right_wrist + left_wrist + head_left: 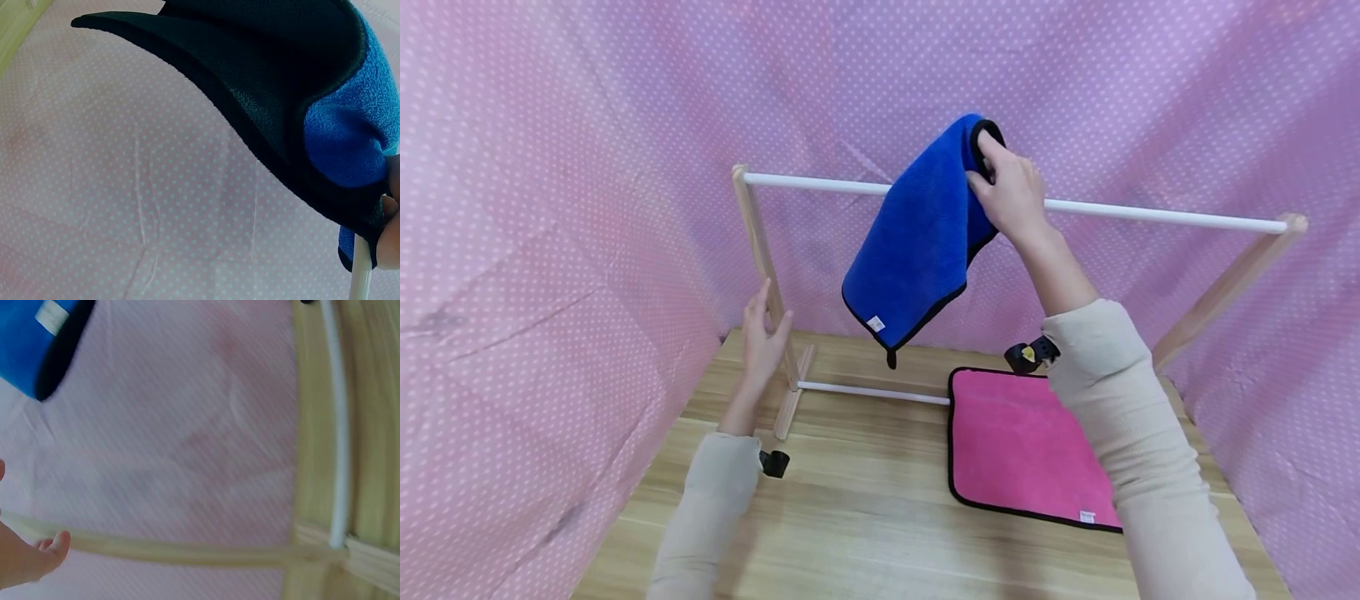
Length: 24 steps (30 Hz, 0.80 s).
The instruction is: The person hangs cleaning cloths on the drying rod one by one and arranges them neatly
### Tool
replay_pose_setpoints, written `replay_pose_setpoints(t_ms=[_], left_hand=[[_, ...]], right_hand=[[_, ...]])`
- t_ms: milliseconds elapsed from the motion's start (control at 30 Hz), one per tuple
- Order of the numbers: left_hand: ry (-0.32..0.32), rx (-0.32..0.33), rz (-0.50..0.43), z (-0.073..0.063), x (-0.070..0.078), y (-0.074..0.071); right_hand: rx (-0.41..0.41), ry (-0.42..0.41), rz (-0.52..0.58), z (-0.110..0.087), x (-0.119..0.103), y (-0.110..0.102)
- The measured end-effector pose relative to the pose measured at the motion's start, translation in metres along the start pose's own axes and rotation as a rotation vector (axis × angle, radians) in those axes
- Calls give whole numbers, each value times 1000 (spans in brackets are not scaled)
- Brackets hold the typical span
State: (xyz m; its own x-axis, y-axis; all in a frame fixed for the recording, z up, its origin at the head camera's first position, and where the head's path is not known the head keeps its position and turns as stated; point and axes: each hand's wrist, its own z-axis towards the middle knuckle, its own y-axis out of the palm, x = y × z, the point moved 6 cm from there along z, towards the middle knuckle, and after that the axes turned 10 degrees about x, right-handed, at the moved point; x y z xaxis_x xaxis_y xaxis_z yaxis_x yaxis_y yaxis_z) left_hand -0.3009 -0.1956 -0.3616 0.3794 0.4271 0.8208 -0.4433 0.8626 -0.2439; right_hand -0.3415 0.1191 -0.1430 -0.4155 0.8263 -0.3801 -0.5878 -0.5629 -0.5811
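Two cloths in play: left hand hangs loose-fingered, holding nothing, beside the rack's wooden post. Right hand pinches the blue towel at the white rail, not yet draped; pink towel waits flat on the table.

The right hand is reaching up and far into the scene, arm extended, wrist bent slightly forward, fingers and thumb pinching the blue towel at its top edge. A cream sleeve is covering the right forearm, with a small black camera sitting at its cuff. The left hand is hovering lower on the left, palm turned inward, fingers straight and relaxed, holding nothing. Its forearm is likewise wearing a cream sleeve.
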Motion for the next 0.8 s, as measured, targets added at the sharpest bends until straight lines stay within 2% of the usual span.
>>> replay_pose_setpoints(t_ms=[67, 167, 267, 333, 500, 567, 667, 800], left_hand=[[-51, 44, -16, -3, 8, 1], [-123, 40, -64, -4, 15, 7], [-191, -38, -104, -5, 14, 19], [-252, -103, -172, -6, 10, 29], [-456, -273, -356, -15, -1, 54], [-506, -319, -401, -17, -2, 62], [-548, -357, -452, -18, -2, 69], [-552, -383, -466, -13, 1, 76]], right_hand=[[-2, 3, 0, -1, 1, 0], [-1, 3, -3, -1, 0, -1], [2, 3, -1, -1, 0, -1], [3, 2, 1, -1, -1, -1], [9, -1, 6, -1, -1, -1], [12, -2, 8, -2, -1, -2], [12, -3, 10, -2, -1, -2], [6, -8, 23, -2, -1, -3]])
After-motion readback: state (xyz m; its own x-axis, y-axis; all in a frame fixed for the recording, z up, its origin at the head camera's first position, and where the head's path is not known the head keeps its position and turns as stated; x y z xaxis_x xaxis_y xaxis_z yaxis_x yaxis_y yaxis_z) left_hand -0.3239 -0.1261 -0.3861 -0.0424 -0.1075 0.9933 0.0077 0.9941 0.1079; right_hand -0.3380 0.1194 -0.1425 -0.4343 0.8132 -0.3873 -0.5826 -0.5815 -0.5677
